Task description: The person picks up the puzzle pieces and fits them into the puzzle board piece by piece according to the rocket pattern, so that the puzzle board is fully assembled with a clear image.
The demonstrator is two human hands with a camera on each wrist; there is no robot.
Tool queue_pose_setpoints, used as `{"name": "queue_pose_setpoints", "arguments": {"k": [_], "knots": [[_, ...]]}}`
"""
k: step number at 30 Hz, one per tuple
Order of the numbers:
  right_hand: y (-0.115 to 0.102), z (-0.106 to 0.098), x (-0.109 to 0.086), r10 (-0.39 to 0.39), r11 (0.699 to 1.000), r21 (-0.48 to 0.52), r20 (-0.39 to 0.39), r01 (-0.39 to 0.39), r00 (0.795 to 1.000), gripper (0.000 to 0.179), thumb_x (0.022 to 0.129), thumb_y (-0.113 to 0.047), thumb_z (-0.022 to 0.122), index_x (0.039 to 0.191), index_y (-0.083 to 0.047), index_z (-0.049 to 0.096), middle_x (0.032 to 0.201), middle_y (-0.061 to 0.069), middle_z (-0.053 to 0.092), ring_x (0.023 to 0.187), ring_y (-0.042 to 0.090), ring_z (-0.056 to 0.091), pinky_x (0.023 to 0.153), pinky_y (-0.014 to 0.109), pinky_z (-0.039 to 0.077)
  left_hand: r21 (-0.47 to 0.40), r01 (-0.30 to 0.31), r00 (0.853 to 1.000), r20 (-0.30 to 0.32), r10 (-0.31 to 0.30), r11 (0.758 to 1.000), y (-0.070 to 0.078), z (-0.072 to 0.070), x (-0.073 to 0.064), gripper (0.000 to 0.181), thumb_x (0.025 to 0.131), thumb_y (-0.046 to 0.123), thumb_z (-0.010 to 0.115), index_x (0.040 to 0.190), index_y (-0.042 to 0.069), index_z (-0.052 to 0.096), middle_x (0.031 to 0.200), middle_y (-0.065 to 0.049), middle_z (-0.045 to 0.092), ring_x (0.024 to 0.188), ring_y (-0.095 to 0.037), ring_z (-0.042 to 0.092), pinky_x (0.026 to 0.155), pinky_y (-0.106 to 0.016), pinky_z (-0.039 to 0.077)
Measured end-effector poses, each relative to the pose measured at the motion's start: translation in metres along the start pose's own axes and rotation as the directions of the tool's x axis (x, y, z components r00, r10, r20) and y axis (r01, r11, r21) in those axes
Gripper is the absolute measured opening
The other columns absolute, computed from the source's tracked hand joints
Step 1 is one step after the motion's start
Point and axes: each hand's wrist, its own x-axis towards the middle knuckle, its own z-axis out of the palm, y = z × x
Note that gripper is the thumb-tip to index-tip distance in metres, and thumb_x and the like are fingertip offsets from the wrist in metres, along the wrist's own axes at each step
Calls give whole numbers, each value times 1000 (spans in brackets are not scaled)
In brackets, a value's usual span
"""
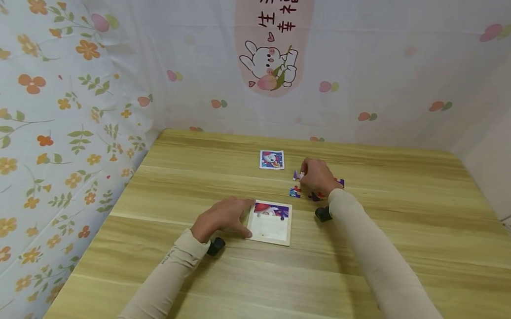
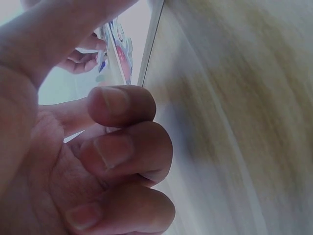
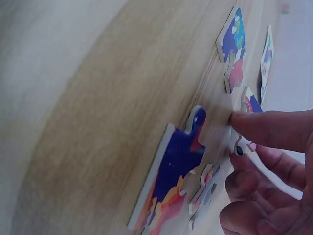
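Note:
A square jigsaw tray (image 1: 269,233) with a pale rim lies on the table, its far strip filled with red, white and purple picture pieces (image 1: 274,210). My left hand (image 1: 226,218) holds the tray at its left side, index finger by the far corner and thumb by the near one. In the left wrist view its other fingers (image 2: 132,147) are curled beside the tray's edge. Beyond the tray to the right, my right hand (image 1: 318,177) pinches a white-edged jigsaw piece (image 3: 266,169) between thumb and fingers, low over the table.
Loose jigsaw pieces lie around my right hand: a blue and red one (image 1: 295,192), a dark purple and orange one (image 3: 171,171), and another (image 1: 340,182) partly behind the hand. A small picture card (image 1: 272,159) lies farther back. A patterned cloth (image 1: 358,87) hangs behind the table.

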Motion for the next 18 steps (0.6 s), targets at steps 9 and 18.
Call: {"name": "queue_pose_setpoints", "arguments": {"k": [9, 18], "knots": [[5, -2, -3, -7, 992, 122, -44, 13, 999, 6, 88, -1, 63, 94, -4, 63, 96, 14, 64, 86, 26, 57, 73, 34, 46, -7, -8, 1000, -3, 8, 1000, 3, -1, 0, 91, 73, 36, 90, 149, 10, 47, 95, -6, 63, 104, -24, 55, 95, -43, 50], [7, -7, -13, 20, 959, 281, -8, -17, 1000, 14, 93, -3, 58, 103, -3, 69, 101, 19, 69, 82, 26, 62, 60, 27, 47, 1, -6, 1000, 2, 6, 1000, 2, 0, 0, 92, 74, 38, 89, 150, 11, 46, 83, -1, 55, 97, -22, 54, 89, -39, 49]]}}
